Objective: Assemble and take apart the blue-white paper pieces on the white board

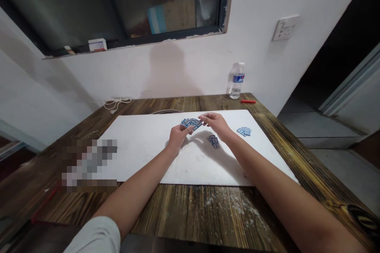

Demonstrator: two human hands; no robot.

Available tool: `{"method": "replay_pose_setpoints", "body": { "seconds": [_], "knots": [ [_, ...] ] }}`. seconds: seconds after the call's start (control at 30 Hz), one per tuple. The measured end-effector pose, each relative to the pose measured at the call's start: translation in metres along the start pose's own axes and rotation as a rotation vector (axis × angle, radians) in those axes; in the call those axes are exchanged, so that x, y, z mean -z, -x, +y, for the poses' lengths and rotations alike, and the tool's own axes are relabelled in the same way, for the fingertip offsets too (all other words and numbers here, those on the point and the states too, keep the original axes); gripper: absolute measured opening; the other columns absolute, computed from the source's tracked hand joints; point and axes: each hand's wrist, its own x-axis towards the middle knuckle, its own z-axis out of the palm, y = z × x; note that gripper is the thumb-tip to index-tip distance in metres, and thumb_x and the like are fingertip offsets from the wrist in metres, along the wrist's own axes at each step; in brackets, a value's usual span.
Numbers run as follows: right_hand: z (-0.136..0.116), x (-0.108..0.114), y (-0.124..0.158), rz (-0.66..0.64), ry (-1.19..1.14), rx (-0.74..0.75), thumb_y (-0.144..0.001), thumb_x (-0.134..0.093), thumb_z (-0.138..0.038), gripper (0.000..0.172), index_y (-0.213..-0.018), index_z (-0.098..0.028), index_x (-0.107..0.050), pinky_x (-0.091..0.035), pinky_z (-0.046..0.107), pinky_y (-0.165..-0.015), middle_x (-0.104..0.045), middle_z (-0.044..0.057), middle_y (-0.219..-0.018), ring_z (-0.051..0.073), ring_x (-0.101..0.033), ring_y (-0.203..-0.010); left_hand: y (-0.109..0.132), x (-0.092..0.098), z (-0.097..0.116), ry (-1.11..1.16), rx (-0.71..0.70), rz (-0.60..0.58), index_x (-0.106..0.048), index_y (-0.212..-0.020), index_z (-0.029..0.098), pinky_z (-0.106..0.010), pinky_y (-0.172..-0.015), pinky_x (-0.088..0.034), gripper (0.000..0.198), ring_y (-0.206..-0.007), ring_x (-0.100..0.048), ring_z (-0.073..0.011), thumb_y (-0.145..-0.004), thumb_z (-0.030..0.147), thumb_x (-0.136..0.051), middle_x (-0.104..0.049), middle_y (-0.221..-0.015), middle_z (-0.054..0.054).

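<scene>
A bunch of small flat rectangular pieces (187,121) with grey middles and blue edges is held fanned out over the white board. My left hand (177,136) is closed on the bunch, its thumb lying across the front. At the right end of the bunch, my right hand (214,122) pinches the edge of a piece between thumb and forefinger. Below my right hand a small dark-edged pile of similar pieces (213,142) lies on the board. Farther right is another pile of blue-edged pieces (244,131). Any markings on the pieces are too small to read.
The white board (142,142) covers much of the dark wooden table (190,213). By the wall stand a water bottle (237,81) and a red stick-like item (248,101). A white cable (117,102) lies back left. A pixelated patch hides something at left.
</scene>
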Motion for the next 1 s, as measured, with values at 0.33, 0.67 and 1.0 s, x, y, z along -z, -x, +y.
{"method": "replay_pose_setpoints", "body": {
  "seconds": [0.33,0.67,1.0],
  "knots": [
    [0.0018,0.0039,-0.0016,-0.060,0.044,0.005,-0.067,-0.068,-0.049,0.035,-0.082,-0.017,-0.071,-0.041,0.026,-0.060,-0.068,0.004,-0.076,0.013,-0.055,-0.064,-0.0010,-0.0002,-0.0009,-0.003,-0.004,-0.011,-0.067,-0.057,0.015,-0.030,-0.070,-0.045,0.031,-0.064,-0.060,-0.0173,-0.062,0.043,-0.079,-0.068,-0.062,-0.005],
    [0.0021,0.0039,-0.0034,-0.118,0.144,0.089,-0.074,-0.062,-0.050,0.037,-0.090,-0.018,-0.072,-0.043,0.028,-0.063,-0.071,0.005,-0.081,0.015,-0.056,-0.069,0.0011,-0.0007,0.0002,-0.016,0.008,-0.059,-0.068,-0.058,0.016,-0.030,-0.069,-0.047,0.035,-0.063,-0.061,-0.0183,-0.058,0.048,-0.081,-0.068,-0.062,-0.006],
    [0.0048,0.0009,-0.0007,-0.191,0.087,0.077,-0.067,-0.071,-0.043,0.028,-0.080,-0.017,-0.073,-0.046,0.030,-0.068,-0.072,0.004,-0.076,0.016,-0.060,-0.069,0.0029,-0.0017,0.0023,-0.005,0.017,-0.092,-0.069,-0.059,0.016,-0.029,-0.066,-0.045,0.033,-0.062,-0.059,-0.0177,-0.058,0.047,-0.081,-0.068,-0.062,-0.006]
  ]
}}
